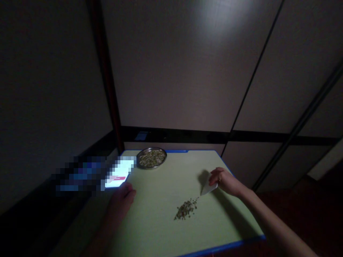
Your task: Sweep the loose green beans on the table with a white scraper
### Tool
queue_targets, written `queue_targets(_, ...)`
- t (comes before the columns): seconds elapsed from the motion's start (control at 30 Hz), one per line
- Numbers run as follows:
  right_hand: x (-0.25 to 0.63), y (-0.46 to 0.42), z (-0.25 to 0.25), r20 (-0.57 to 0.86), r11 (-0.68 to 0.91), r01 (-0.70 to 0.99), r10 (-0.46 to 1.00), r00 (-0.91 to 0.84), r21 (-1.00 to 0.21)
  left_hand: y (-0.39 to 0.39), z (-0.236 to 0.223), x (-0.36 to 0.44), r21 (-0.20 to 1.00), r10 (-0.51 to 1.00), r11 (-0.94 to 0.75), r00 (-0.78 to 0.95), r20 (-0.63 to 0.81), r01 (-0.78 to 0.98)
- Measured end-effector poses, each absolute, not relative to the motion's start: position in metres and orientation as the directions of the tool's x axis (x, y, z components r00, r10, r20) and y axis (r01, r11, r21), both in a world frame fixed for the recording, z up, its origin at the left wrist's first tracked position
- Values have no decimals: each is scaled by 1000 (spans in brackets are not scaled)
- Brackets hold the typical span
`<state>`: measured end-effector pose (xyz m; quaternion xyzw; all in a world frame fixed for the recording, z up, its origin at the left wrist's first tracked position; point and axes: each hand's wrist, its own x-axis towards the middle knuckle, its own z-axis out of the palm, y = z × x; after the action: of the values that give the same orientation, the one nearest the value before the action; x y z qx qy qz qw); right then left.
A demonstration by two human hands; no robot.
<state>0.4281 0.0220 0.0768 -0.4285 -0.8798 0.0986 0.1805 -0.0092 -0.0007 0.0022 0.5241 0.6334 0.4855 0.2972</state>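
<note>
Nearest you, the pale green tabletop (pixel 160 232) ends in a blue edging (pixel 225 247). A loose heap of small brownish seeds or grains (pixel 185 210) lies on it between your hands, too small to tell the kind. Your left hand (pixel 123 200) is in shadow by a brightly lit, pixelated screen (pixel 119 173) — you cannot tell if it grips it. Your right hand (pixel 225 181) is closed on a thin white card-like piece (pixel 209 189), its tip pointing down, just beside the heap. Farther off, a round metal plate (pixel 152 168) holds more grains — behind it stand wardrobe-like panels (pixel 174 71).
</note>
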Motion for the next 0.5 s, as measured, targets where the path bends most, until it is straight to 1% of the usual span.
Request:
queue_targets(0.13,432,10,80,207,611,724,791,-576,-322,0,2,-10,920,948,-33,-279,153,391)
queue_targets(0.3,435,-9,82,207,580,742,814,-543,-337,-1,5,-7,922,950,-7,-286,128,388)
queue_targets(0.4,433,-22,86,138,536,784,842,-521,-314,-4,9,-5,916,949,-28,-278,150,400)
queue_targets(0.5,430,-31,95,154,477,839,879,-451,-261,-4,10,-5,919,948,-54,-268,169,390)
